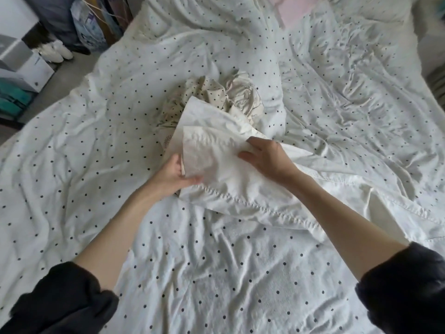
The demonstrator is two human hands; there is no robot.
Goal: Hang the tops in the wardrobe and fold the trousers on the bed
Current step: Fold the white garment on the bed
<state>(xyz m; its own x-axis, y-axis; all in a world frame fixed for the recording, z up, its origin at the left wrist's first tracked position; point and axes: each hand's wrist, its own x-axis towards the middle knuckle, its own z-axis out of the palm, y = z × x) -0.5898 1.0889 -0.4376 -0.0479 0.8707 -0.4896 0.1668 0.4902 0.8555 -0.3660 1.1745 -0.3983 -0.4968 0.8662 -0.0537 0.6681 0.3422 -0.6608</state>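
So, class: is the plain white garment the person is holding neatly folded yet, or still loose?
Still loose. The white garment lies rumpled, trailing right across the bed, one corner lifted between the left hand and right hand.

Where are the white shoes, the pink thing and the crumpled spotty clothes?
White shoes [55, 52], head view, on the upper of one shoe.
Pink thing [297, 9], head view, its middle.
Crumpled spotty clothes [216, 92], head view, top of the heap.

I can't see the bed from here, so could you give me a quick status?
Left hand and right hand both gripping white garment. Crumpled cream garment behind it on bed. Nothing folded yet.
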